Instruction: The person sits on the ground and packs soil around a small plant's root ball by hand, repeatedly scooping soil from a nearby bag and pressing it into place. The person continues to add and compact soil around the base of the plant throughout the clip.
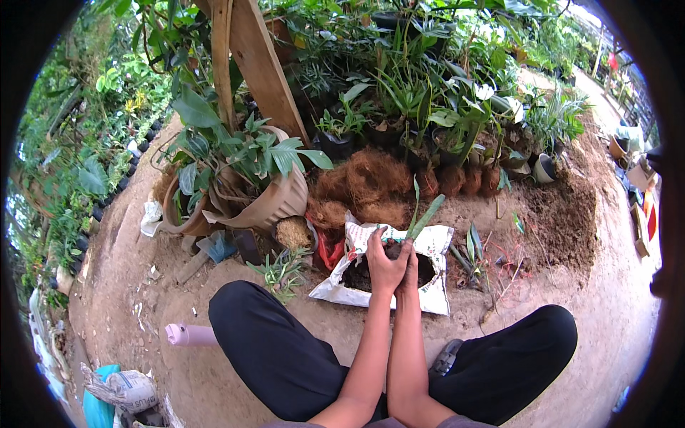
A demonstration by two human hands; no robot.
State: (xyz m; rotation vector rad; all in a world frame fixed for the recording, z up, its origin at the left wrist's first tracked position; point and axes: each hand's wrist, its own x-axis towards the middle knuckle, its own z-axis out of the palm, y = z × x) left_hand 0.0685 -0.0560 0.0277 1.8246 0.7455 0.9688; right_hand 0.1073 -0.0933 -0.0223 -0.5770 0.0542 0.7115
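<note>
My left hand (385, 265) and my right hand (409, 267) are cupped together, wrists side by side. Between them sits a clump of dark soil (393, 248). A small plant (426, 216) with stiff upright green leaves, like a snake plant, rises from the clump. Both hands are over a white printed sack (440, 291) lying on the ground, its top side torn wide. Dark potting soil (357, 275) shows inside the sack around my hands. My fingers partly hide the clump and the plant's base.
Behind the sack lies a pile of brown coconut fibre (369, 179). Potted plants and wrapped root balls (452, 182) line the back. Large planters (278, 198) stand left, near a pot of husks (293, 233). Loose cuttings (474, 251) lie right. A pink umbrella (190, 335) rests by my left knee.
</note>
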